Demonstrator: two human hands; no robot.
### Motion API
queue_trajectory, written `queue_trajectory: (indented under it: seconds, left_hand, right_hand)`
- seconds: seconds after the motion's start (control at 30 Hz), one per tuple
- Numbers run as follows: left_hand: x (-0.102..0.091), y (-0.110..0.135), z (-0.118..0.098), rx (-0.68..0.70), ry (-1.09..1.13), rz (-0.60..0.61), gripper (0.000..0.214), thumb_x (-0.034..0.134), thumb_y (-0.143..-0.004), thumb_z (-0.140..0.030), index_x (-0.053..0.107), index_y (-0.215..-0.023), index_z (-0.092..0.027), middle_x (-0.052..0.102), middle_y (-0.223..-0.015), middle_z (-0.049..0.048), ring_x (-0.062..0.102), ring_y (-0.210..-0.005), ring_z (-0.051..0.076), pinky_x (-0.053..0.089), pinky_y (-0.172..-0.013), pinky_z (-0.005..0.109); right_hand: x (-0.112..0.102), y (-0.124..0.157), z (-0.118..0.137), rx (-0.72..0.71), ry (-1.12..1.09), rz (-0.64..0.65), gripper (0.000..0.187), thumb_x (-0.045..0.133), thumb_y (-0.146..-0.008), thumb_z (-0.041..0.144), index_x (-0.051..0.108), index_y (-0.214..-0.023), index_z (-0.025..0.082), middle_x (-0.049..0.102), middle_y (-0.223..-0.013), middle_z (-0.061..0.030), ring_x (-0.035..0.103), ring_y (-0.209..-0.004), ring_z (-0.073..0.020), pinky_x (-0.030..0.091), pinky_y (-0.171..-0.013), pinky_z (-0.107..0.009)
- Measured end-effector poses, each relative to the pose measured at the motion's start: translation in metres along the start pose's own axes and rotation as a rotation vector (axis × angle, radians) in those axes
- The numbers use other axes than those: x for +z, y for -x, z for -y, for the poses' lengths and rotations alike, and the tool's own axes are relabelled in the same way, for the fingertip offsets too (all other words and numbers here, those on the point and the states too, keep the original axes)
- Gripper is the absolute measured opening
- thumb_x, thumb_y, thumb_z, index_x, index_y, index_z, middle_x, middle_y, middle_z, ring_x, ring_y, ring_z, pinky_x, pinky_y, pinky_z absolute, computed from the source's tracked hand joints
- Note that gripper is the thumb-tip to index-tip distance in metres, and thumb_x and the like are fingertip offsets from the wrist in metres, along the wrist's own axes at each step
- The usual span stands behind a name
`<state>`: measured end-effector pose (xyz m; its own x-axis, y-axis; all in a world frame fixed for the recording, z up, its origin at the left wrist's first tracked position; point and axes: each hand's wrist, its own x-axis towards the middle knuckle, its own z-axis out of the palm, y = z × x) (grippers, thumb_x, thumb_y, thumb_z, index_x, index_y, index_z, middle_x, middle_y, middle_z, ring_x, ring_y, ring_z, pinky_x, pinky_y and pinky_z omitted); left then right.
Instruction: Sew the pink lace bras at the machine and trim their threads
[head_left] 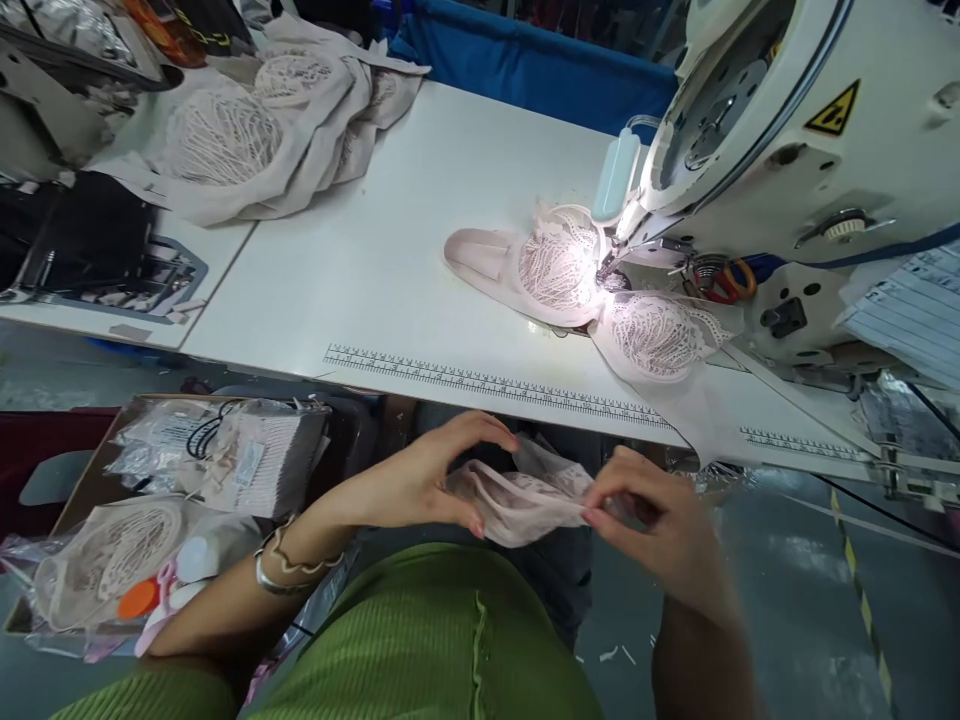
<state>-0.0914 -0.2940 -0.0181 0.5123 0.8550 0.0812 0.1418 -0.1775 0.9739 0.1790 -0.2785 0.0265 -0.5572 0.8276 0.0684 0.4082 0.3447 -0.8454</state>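
Observation:
Below the table edge, my left hand (427, 475) and my right hand (649, 515) both pinch a small piece of pale pink lace fabric (517, 500) held between them over my lap. My left wrist wears bracelets. On the white table (390, 250) a pale pink lace bra (592, 290) lies under the needle of the sewing machine (787, 150), lit by its lamp. Neither hand touches the bra on the table.
A pile of finished lace bras (262, 130) lies at the table's far left. A printed ruler strip (487, 380) runs along the front edge. A cardboard box (150, 500) with bagged parts, lace pieces and an orange-capped bottle stands left of my lap. Scissors (724, 280) rest by the machine.

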Motion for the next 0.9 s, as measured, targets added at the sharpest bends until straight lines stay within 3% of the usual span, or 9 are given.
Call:
queue_trajectory:
  seconds: [0.07, 0.13, 0.23, 0.33, 0.53, 0.7, 0.9]
  left_hand:
    - [0.013, -0.008, -0.004, 0.054, 0.004, 0.077, 0.032, 0.077, -0.084, -0.033, 0.067, -0.111, -0.019, 0.063, -0.114, 0.0108, 0.062, -0.110, 0.021, 0.052, -0.094, 0.032]
    - [0.027, -0.015, -0.005, 0.092, 0.041, 0.060, 0.012, 0.065, -0.094, -0.027, 0.068, -0.090, -0.017, 0.062, -0.095, 0.0072, 0.062, -0.095, 0.017, 0.052, -0.084, 0.027]
    - [0.037, -0.020, -0.003, 0.095, 0.088, -0.020, 0.021, 0.061, -0.096, -0.025, 0.065, -0.078, -0.016, 0.058, -0.085, 0.0047, 0.059, -0.084, 0.015, 0.048, -0.072, 0.022]
    - [0.033, -0.020, -0.001, 0.068, 0.078, -0.053, 0.023, 0.060, -0.097, -0.027, 0.065, -0.077, -0.015, 0.056, -0.086, 0.0044, 0.057, -0.080, 0.014, 0.046, -0.068, 0.022]
    - [0.026, -0.020, -0.001, 0.044, 0.054, -0.049, 0.027, 0.060, -0.097, -0.031, 0.064, -0.076, -0.015, 0.058, -0.086, 0.0045, 0.058, -0.085, 0.015, 0.045, -0.071, 0.022]
    - [0.029, -0.021, -0.001, -0.034, 0.243, 0.019, 0.022, 0.060, -0.096, -0.024, 0.062, -0.076, -0.015, 0.068, -0.095, 0.0075, 0.062, -0.087, 0.014, 0.047, -0.076, 0.022]
    - [0.031, -0.020, -0.004, -0.135, 0.323, 0.047, 0.024, 0.058, -0.093, -0.023, 0.056, -0.071, -0.014, 0.069, -0.091, 0.0074, 0.056, -0.074, 0.011, 0.042, -0.063, 0.019]
  right_hand:
    - [0.015, -0.005, 0.006, -0.004, 0.055, 0.000, 0.014, 0.066, -0.085, 0.013, 0.064, -0.075, 0.023, 0.062, -0.066, 0.0016, 0.054, -0.063, -0.0146, 0.042, -0.059, -0.029]
    - [0.027, -0.007, 0.006, -0.019, 0.073, 0.013, 0.014, 0.064, -0.086, 0.013, 0.061, -0.076, 0.023, 0.060, -0.066, 0.0020, 0.052, -0.063, -0.0139, 0.041, -0.058, -0.027]
    - [0.032, -0.003, -0.005, 0.019, 0.044, -0.007, 0.008, 0.065, -0.087, 0.019, 0.059, -0.086, 0.024, 0.059, -0.073, 0.0026, 0.048, -0.059, -0.0116, 0.039, -0.054, -0.025]
    - [0.024, 0.003, -0.017, 0.060, -0.025, -0.054, 0.017, 0.072, -0.085, 0.026, 0.055, -0.090, 0.024, 0.060, -0.077, 0.0032, 0.043, -0.054, -0.0091, 0.037, -0.049, -0.023]
    - [0.015, 0.002, -0.023, -0.039, -0.107, -0.029, 0.007, 0.068, -0.090, 0.022, 0.063, -0.085, 0.022, 0.067, -0.085, -0.0033, 0.061, -0.070, -0.0140, 0.044, -0.055, -0.024]
    - [0.017, 0.003, -0.023, 0.025, -0.170, -0.115, 0.009, 0.062, -0.093, 0.019, 0.064, -0.085, 0.022, 0.068, -0.085, -0.0029, 0.053, -0.057, -0.0102, 0.039, -0.049, -0.024]
    - [0.024, 0.004, -0.024, 0.065, -0.243, -0.199, 0.018, 0.064, -0.091, 0.019, 0.054, -0.077, 0.023, 0.065, -0.080, -0.0008, 0.052, -0.059, -0.0108, 0.038, -0.051, -0.024]
